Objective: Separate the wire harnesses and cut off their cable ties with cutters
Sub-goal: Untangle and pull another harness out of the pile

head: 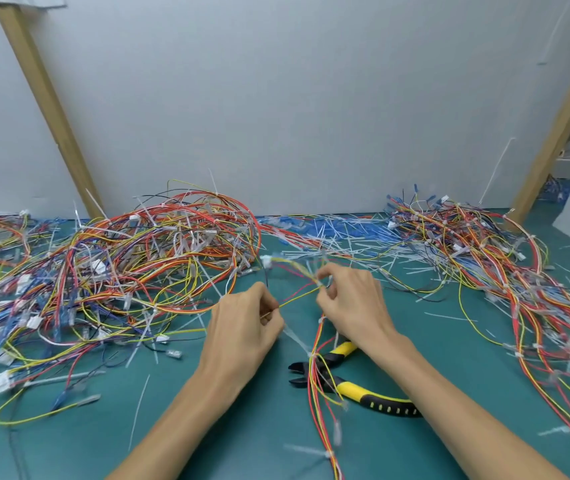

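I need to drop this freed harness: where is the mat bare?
Bare teal mat lies near-left, between the left forearm and the multicoloured wire tangle, and between the right forearm and the right-hand wire pile. Crowded: both heaps, the back strip of cut white ties.

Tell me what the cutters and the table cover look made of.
Cutters: dark matte metal head, likely steel; handles sleeved in yellow and black plastic or rubber. Table cover: teal, low-sheen sheet with a soft crease, perhaps rubber or vinyl.

Grey wall [276, 98], slanted wooden posts [44, 98], teal tabletop [207, 427].
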`<state>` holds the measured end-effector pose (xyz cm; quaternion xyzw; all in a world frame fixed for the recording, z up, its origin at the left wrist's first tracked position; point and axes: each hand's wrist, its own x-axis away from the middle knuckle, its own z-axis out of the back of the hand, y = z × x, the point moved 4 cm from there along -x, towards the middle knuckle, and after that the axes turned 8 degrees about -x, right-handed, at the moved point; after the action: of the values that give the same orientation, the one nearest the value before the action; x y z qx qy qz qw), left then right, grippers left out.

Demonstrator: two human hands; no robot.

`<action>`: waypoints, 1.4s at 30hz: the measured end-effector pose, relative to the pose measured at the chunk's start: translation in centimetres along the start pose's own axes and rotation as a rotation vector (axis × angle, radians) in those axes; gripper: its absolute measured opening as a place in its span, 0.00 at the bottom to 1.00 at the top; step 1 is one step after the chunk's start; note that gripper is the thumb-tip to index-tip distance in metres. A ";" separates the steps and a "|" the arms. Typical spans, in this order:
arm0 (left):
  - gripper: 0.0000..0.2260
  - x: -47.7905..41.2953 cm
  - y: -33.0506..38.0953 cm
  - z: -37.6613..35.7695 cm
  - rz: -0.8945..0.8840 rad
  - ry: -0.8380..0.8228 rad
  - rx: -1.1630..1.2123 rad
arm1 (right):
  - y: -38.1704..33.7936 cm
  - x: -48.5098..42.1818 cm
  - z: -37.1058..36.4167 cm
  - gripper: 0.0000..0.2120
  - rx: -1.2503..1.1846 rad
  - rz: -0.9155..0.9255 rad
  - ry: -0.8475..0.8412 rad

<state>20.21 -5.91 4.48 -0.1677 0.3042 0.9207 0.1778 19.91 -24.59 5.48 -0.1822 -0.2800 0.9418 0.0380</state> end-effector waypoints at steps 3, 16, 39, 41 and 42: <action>0.07 0.2 -0.1 0.5 -0.040 0.021 0.013 | 1.0 0.1 0.8 0.14 -0.101 0.021 0.089; 0.26 -1.0 -0.8 0.7 0.161 -0.016 0.555 | -0.1 0.7 -0.2 0.20 -0.678 0.028 0.061; 0.10 3.4 5.7 1.0 -0.272 0.121 0.157 | 0.1 6.7 2.0 0.23 -0.468 0.002 0.355; 0.12 2.8 5.6 -0.9 -0.051 -0.058 0.422 | 0.0 6.8 2.4 0.21 -0.418 0.036 0.365; 0.11 2.1 5.3 -1.6 0.049 -0.102 0.551 | 0.0 6.8 2.6 0.20 -0.405 0.052 0.365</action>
<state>16.38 -10.45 5.01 -0.0590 0.5377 0.8146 0.2093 12.58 -24.71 5.34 -0.3598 -0.4463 0.8189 0.0265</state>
